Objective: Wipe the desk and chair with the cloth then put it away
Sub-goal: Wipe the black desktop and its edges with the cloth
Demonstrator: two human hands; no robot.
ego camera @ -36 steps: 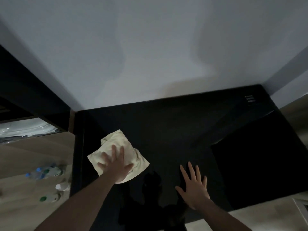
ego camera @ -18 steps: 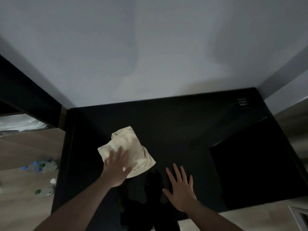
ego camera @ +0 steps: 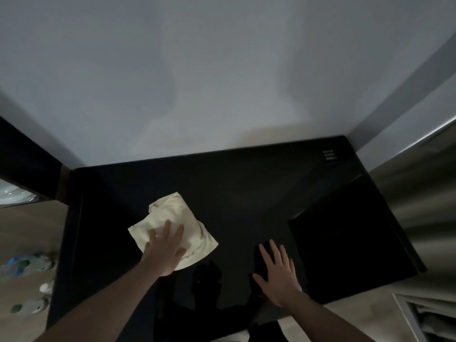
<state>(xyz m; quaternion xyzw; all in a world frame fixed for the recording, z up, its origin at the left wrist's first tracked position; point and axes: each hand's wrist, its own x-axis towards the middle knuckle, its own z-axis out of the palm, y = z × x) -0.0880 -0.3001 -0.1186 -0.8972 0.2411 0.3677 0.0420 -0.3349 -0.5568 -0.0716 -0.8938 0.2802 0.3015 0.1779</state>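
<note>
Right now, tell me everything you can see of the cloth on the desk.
The cloth is pale cream, soft-looking fabric, rumpled and loosely folded into a rough diamond, with a bunched fold at its far corner. It lies flat on the glossy black desk, left of centre. The left hand presses on its near part with straight, spread fingers, hiding that part. The right hand lies flat on the desk, apart from it. Nothing else touches it.

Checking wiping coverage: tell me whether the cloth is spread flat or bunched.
Bunched, loosely. The cloth lies rumpled on the desk, with folds at its far corner and right side, under the left hand, whose fingers are straight.
</note>
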